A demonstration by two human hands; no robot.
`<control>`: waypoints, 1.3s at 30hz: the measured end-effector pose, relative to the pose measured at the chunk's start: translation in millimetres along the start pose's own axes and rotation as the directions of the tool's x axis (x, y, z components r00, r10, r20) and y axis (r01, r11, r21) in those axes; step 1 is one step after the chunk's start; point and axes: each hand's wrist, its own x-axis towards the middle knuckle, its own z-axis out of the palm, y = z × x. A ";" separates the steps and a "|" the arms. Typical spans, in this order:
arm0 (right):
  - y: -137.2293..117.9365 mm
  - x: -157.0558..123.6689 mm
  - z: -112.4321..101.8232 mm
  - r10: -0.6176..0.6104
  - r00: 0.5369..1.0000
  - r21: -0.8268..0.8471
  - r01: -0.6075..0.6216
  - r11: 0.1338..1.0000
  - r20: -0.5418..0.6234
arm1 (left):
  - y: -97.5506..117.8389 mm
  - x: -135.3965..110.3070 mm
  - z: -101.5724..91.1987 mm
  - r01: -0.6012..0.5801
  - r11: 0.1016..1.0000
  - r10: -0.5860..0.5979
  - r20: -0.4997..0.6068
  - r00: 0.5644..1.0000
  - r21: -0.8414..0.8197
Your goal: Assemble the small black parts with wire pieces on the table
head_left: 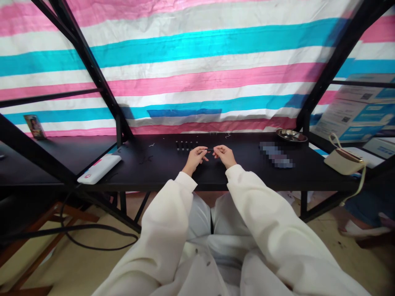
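Above the black table (166, 174), my left hand (196, 157) and my right hand (225, 155) face each other with fingertips pinched. Between them runs a thin, short dark piece (210, 149), one end in each hand; its kind is too small to make out. Just left of my left hand, several small dark cylinders with light tops (182, 145) stand in a row, the last partly behind my fingers. Farther left lie thin dark curled strips (145, 159). Small white bits (212, 132) are scattered along the back edge of the table.
At the left lies a white flat case (100, 168). A shiny metal dish (291, 135) and a blurred-out packet (277, 155) are on the right. A cream handbag (345, 159) sits beyond the black frame post. Striped sheeting (210, 45) hangs behind; a black cable (98, 248) loops below left.
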 end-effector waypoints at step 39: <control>5.4 0.0 2.9 -0.017 0.999 -0.001 0.017 1.000 0.037 | 4.4 -9.9 9.4 -0.121 0.883 0.214 -0.158 0.964 0.454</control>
